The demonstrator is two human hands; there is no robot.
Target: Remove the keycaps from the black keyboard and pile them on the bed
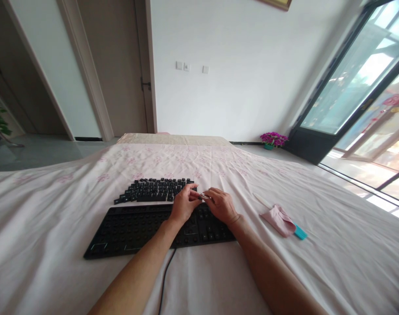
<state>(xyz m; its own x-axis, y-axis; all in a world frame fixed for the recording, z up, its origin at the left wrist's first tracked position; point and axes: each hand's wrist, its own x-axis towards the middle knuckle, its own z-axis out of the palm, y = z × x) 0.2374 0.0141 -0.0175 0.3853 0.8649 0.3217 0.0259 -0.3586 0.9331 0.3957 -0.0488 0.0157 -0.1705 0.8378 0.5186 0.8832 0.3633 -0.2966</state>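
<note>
Both my hands meet above the upper right part of a black keyboard [136,229]. My right hand [223,204] is closed around a shiny wire keycap puller [205,196]. At the puller's tip, the fingers of my left hand [185,204] pinch a small dark piece that looks like a keycap [200,198], mostly hidden by the fingers. Much of the keyboard's left and middle shows bare key posts, while keycaps sit on its number pad at the right. Loose black keycaps [155,191] lie in rows just behind the keyboard.
A pale pink floral sheet [199,280] covers the surface. The keyboard's cable [165,273] runs toward me. To the right lie a folded pink cloth [278,221] and a teal brush-like piece [300,232]. Purple flowers [274,139] stand on the floor by the glass door.
</note>
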